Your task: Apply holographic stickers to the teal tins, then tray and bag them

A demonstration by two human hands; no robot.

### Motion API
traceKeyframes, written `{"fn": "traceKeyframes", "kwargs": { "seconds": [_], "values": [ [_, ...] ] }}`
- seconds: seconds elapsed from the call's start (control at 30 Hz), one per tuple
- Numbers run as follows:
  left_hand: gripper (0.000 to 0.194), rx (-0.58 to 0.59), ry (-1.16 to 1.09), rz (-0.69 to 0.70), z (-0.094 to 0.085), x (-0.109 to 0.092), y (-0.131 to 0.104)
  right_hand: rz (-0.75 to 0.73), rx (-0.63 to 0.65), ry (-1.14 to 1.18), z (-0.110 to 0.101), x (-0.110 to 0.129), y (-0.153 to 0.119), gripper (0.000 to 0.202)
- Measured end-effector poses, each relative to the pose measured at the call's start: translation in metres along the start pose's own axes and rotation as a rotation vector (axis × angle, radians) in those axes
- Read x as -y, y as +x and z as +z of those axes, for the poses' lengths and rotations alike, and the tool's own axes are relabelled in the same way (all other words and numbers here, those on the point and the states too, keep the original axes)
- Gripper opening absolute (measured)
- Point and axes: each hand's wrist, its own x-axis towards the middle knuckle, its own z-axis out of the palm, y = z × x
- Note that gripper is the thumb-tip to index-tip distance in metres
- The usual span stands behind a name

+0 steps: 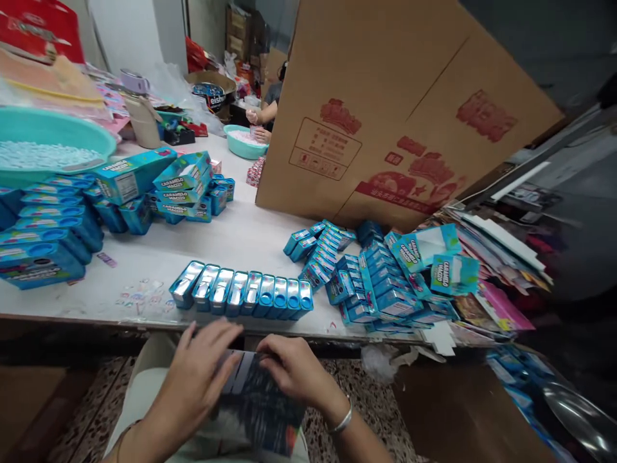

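Below the table edge, a dark, glossy printed sheet or packet point(263, 408) lies over my lap; its exact kind is blurred. My left hand point(200, 366) is at its left edge, fingers stretched out and apart, thumb over a pale strip on it. The fingers of my right hand point(296, 370) are curled at its upper right corner and seem to pinch it. Just beyond both hands, a row of small blue flip-top containers point(241, 289) stands along the table edge. Those on the left show shiny silver tops, those on the right a round blue recess.
A large cardboard carton point(385, 116) stands on the white table point(250, 231). Stacked blue candy boxes point(385, 276) are at right, more blue containers point(48, 238) at left. Behind these sits a turquoise basin point(53, 128) of small pale pieces. Another person's arm point(267, 114) reaches over a second basin point(245, 148).
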Motion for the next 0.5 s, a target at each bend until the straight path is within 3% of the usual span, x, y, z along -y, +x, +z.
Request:
{"fn": "traceKeyframes", "kwargs": {
  "seconds": [0.07, 0.13, 0.27, 0.4, 0.5],
  "values": [
    [0.028, 0.223, -0.035, 0.015, 0.006, -0.013, 0.006, -0.021, 0.01, 0.0, -0.008, -0.006, 0.0, 0.021],
    [0.031, 0.309, -0.08, -0.022, 0.012, -0.023, 0.014, -0.058, 0.015, -0.011, -0.012, -0.014, -0.001, 0.022],
    [0.033, 0.338, -0.267, -0.091, 0.026, -0.033, 0.025, -0.176, -0.04, -0.139, -0.007, -0.029, -0.007, 0.019],
    [0.036, 0.36, -0.525, -0.257, 0.04, -0.034, 0.027, -0.328, -0.196, -0.384, 0.0, -0.039, -0.014, 0.024],
    [0.038, 0.373, -0.671, -0.302, 0.045, -0.033, 0.029, -0.404, -0.28, -0.421, 0.001, -0.04, -0.018, 0.032]
  ]
}}
